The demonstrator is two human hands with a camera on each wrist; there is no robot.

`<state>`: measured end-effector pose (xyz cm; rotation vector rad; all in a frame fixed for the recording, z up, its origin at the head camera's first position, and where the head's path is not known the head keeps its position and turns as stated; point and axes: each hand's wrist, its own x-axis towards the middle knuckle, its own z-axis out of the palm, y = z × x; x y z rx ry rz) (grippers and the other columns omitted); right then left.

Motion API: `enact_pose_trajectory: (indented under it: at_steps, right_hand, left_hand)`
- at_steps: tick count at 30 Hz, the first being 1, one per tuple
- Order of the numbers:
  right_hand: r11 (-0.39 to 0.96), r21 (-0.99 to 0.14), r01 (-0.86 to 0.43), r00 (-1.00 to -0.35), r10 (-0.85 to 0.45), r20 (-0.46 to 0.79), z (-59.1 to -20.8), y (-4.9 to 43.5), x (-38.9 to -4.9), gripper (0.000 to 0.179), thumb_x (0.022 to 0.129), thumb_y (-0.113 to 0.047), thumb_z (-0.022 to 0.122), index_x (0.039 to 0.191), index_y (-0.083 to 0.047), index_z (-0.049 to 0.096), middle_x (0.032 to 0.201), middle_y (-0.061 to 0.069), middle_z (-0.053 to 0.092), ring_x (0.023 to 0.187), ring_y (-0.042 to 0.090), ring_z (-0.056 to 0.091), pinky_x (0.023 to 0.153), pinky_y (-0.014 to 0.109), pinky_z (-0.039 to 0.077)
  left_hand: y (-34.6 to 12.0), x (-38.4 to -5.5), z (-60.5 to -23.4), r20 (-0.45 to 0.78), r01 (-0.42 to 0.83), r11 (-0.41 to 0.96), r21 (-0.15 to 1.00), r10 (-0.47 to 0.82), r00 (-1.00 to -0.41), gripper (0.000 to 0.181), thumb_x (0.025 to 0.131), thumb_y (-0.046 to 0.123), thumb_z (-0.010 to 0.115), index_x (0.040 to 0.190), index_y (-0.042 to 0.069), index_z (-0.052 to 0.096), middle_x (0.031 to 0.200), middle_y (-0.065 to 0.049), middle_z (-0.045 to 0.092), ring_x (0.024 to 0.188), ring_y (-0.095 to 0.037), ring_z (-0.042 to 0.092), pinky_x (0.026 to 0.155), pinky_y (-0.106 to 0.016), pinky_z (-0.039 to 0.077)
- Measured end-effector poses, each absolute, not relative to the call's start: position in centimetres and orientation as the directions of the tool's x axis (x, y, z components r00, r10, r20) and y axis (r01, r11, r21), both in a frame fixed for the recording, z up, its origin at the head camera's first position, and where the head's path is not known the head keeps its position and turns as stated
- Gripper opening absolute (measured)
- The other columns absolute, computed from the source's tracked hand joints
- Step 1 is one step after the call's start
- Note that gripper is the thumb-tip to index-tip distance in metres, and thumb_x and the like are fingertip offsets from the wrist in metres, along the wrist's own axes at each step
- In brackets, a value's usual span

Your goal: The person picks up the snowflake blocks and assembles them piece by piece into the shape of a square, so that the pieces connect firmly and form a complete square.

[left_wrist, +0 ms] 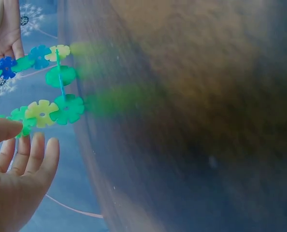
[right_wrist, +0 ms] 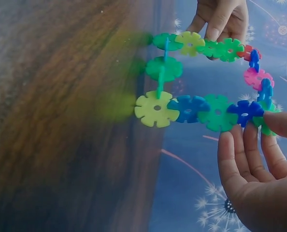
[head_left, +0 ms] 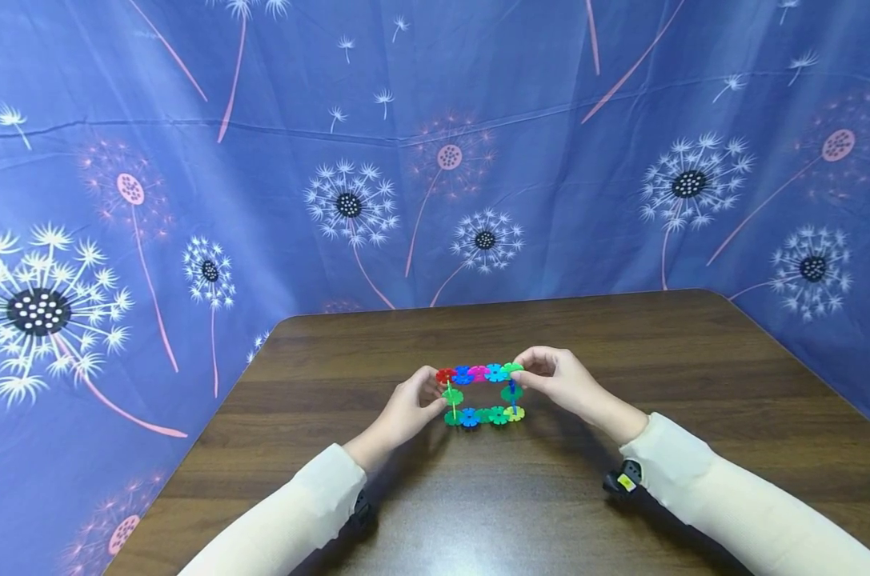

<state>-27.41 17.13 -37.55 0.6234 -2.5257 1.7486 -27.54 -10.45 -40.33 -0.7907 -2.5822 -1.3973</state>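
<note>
A frame of interlocking plastic snowflake discs is between both hands above the brown table, its lower row at or very near the tabletop. Its top row runs red, blue, pink, light blue and green; green, blue and yellow discs form the sides and bottom. My left hand pinches the top left part near the red disc, and in the left wrist view its thumb lies over a green disc. At the opposite top corner, my right hand pinches a green disc between thumb and fingers.
The wooden table extends around the frame on all sides. Behind it hangs a blue cloth printed with dandelions. A black wrist device with a yellow label sits under the right sleeve.
</note>
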Motion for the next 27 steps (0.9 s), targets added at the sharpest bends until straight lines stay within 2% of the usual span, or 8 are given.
enact_pose_trajectory:
  at_steps: [3,7,9,13,16,23,27]
  right_hand:
    - [0.273,-0.911,-0.309,-0.921,-0.326,0.215,-37.7,17.3,-27.3,0.024,0.09,-0.012,0.069,0.104,0.006,0.063,0.094,0.016,0.067,0.08,0.014,0.066,0.077,0.033,0.057]
    - [0.252,-0.92,-0.302,-0.917,-0.341,0.207,-38.0,17.4,-27.3,0.025,0.089,-0.009,0.068,0.108,0.006,0.061,0.096,0.016,0.066,0.083,0.013,0.065,0.08,0.037,0.057]
    - [0.251,-0.919,-0.304,-0.914,-0.348,0.208,-38.2,17.5,-27.4,0.027,0.089,-0.009,0.069,0.11,0.005,0.06,0.097,0.016,0.066,0.084,0.012,0.065,0.079,0.034,0.056]
    - [0.249,-0.924,-0.29,-0.911,-0.368,0.187,-38.9,17.6,-27.3,0.03,0.087,-0.007,0.07,0.111,0.006,0.058,0.103,0.021,0.066,0.085,0.01,0.064,0.08,0.032,0.056]
    - [0.209,-0.945,-0.252,-0.911,-0.38,0.159,-39.3,17.5,-27.1,0.03,0.087,-0.003,0.068,0.11,0.01,0.055,0.106,0.025,0.063,0.086,0.013,0.065,0.081,0.036,0.057]
    - [0.122,-0.977,-0.174,-0.921,-0.371,0.118,-40.0,17.2,-27.2,0.029,0.085,0.007,0.065,0.11,0.016,0.053,0.099,0.017,0.064,0.083,0.016,0.066,0.082,0.041,0.057]
    - [0.088,-0.987,-0.134,-0.936,-0.339,0.097,-40.0,17.3,-27.7,0.03,0.086,0.009,0.062,0.112,0.019,0.052,0.093,0.009,0.064,0.081,0.012,0.067,0.082,0.041,0.057]
  left_hand:
    - [-10.3,-27.5,-40.5,0.327,0.488,0.455,0.745,0.388,-0.862,0.017,0.088,-0.002,0.065,0.103,-0.001,0.056,0.096,-0.014,0.067,0.09,-0.027,0.065,0.085,-0.043,0.054]
    - [-10.1,-27.3,-40.7,0.319,0.462,0.42,0.781,0.367,-0.874,0.015,0.087,-0.004,0.065,0.099,-0.002,0.056,0.092,-0.017,0.066,0.086,-0.029,0.067,0.079,-0.035,0.056]
    - [-10.1,-27.2,-40.8,0.311,0.438,0.378,0.816,0.352,-0.883,0.014,0.087,-0.006,0.065,0.098,-0.003,0.057,0.091,-0.019,0.066,0.085,-0.031,0.067,0.075,-0.03,0.057]
    - [-9.6,-25.6,-39.1,0.289,0.401,0.332,0.854,0.337,-0.896,0.013,0.086,-0.011,0.062,0.097,-0.009,0.055,0.092,-0.027,0.063,0.084,-0.041,0.065,0.074,-0.038,0.058]
    - [-9.4,-25.0,-38.3,0.275,0.384,0.324,0.865,0.336,-0.901,0.013,0.086,-0.014,0.06,0.097,-0.013,0.054,0.092,-0.032,0.061,0.084,-0.046,0.064,0.074,-0.047,0.057]
    - [-9.7,-27.0,-40.7,0.206,0.297,0.287,0.911,0.308,-0.929,0.014,0.088,-0.009,0.062,0.101,-0.007,0.056,0.094,-0.025,0.063,0.081,-0.029,0.066,0.072,-0.037,0.059]
    - [-9.6,-27.4,-40.9,0.141,0.209,0.206,0.956,0.302,-0.943,0.017,0.09,-0.007,0.06,0.106,-0.007,0.055,0.094,-0.02,0.061,0.077,-0.025,0.069,0.073,-0.04,0.059]
